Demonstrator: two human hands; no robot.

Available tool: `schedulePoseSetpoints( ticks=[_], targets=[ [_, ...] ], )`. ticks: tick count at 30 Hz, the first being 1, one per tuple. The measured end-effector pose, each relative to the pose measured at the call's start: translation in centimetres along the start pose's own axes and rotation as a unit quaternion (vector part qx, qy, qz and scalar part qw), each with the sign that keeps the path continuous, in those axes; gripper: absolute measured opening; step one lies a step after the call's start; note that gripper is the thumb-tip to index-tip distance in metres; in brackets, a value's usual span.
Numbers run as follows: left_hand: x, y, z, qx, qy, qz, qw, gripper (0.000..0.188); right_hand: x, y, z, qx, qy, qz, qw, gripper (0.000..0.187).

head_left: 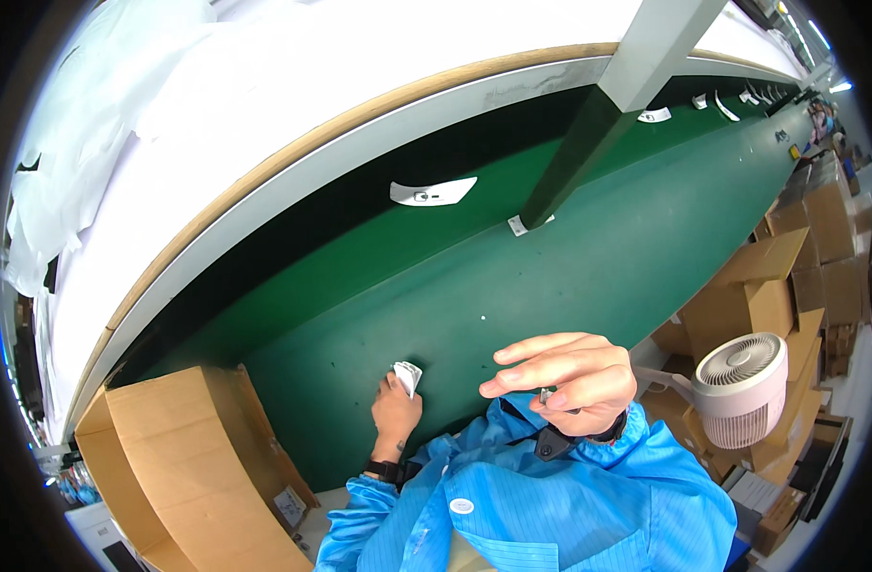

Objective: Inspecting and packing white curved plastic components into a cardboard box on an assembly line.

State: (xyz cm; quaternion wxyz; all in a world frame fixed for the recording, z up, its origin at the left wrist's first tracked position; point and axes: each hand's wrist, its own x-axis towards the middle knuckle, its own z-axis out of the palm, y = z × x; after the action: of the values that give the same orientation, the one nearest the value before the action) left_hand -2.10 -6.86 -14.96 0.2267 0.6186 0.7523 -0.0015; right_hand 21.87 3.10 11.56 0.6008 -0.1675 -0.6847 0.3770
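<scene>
My left hand [396,417] is closed round a small white stack of folded paper or cards [408,377], held just above the green tabletop [436,315]. Its fingers wrap the lower left side of the stack, whose layered edges show. Closer to the camera, my right hand [574,377] is raised over the near edge of the table. Two of its fingers stretch to the left, while the thumb and another finger close on something small, dark and shiny [547,395]. Most of that small thing is hidden by the fingers.
An open cardboard box [183,458] stands at the left. A grey post [579,153] rises from the table below a white shelf [360,48]. White labels, such as one label [434,193], line the back panel. A white fan [741,381] and cartons [741,296] are at right.
</scene>
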Motion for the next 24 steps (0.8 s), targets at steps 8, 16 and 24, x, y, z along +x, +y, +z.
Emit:
schedulePoseSetpoints(
  ticks=[8, 16, 24],
  targets=[
    [-0.3, 0.3, -0.8, 0.002, 0.024, 0.004, 1.0, 0.051, -0.6, 3.5, 0.0, -0.059, 0.001, 0.081, 0.995, 0.007],
    [0.0, 0.5, -1.2, -0.016, -0.009, -0.016, 1.0, 0.055, -12.6, 21.8, -5.9, -0.397, -0.099, 0.36, 0.838, 0.009],
    [0.2, 0.2, -1.3, -0.031, -0.01, -0.023, 0.999, 0.05, -9.4, 28.5, -7.9, -0.565, -0.071, 0.338, 0.749, 0.041]
  ],
)
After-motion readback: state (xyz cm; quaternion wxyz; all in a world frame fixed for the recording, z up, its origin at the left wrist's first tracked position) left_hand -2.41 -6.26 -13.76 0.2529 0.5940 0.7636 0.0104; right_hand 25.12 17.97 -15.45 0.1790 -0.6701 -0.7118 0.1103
